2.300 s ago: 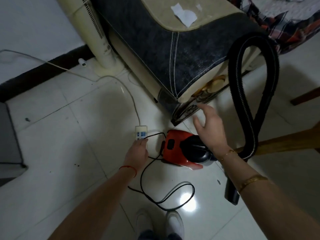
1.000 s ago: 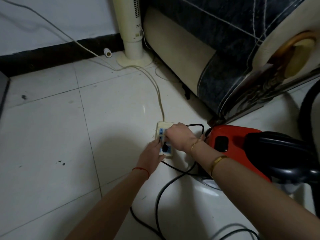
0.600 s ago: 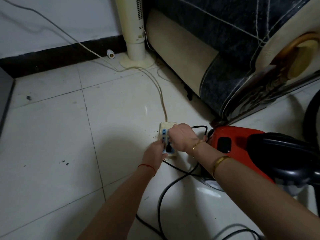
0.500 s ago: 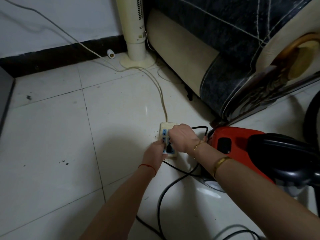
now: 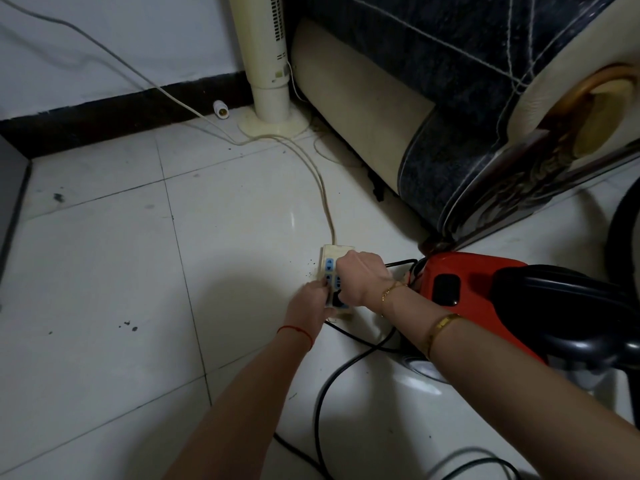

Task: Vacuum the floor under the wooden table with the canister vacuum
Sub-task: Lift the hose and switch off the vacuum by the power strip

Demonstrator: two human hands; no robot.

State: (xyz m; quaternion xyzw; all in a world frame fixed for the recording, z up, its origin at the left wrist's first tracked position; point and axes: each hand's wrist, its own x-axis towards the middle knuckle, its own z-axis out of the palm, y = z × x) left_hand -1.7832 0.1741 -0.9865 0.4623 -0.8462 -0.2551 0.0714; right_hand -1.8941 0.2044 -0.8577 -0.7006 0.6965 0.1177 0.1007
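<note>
Far left, a black skirting board (image 5: 104,112) runs along the foot of the white wall, and a pale cord (image 5: 322,188) trails from it across the tiled floor (image 5: 104,271) toward me. Beyond that cord, a cream tower fan (image 5: 268,64) stands on its round base by the wall.

In the middle, my left hand (image 5: 311,306) holds the near left edge of the cream power strip (image 5: 334,252), fingers curled on its side, a red string at my wrist. The strip lies flat on the floor, and a black plug (image 5: 337,301) sits in its near socket. My right hand (image 5: 362,278) is on top of the strip with fingers curled down; I cannot tell what they grip beneath.

A black power cable (image 5: 325,393) loops over the floor toward me. Right of the strip stands the red canister vacuum (image 5: 467,282), just beside my right forearm, with its black handle further right. Behind it is a dark and cream sofa (image 5: 450,81).
</note>
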